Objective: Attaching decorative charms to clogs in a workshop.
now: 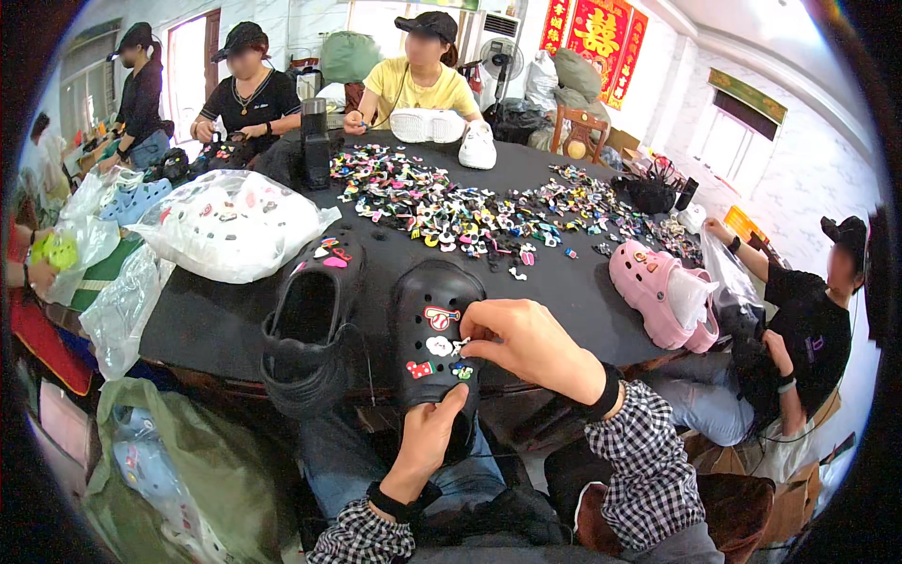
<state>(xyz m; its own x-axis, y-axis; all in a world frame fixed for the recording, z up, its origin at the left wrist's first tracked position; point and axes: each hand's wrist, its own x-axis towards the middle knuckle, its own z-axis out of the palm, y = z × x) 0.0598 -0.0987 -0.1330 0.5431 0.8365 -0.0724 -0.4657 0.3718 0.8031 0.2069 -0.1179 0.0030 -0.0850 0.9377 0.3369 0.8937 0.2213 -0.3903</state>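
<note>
- We had a black clog (434,329) at 6 o'clock of the black round table (564,282), heel end hanging over the near edge toward us.
- Its upper was perforated and already carried several small charms (440,318): red-white, white, red, blue-green.
- Our left hand (427,442) gripped the clog's heel from below, thumb up against the sole edge.
- Our right hand (526,343) lay over the clog's right side, fingertips pinched together on a small charm at the holes.
- A second black clog (310,320) sat just beside it at 9 o'clock, with pink charms on its toe.
- A loose pile of coloured charms (451,207) was spread across the table centre, 12 o'clock from our clog.
- A pink clog pair (658,291) was at 3 o'clock, near another person's hands.
- White shoes (442,127) were at the far edge in front of a person in a yellow top.
- A clear plastic bag of white clogs (230,226) sat at 10 o'clock, more bags (122,301) off the table's left edge.
- Red hanging banners with gold characters (597,38) were on the far wall at 1 o'clock; walls were white tile.
</note>
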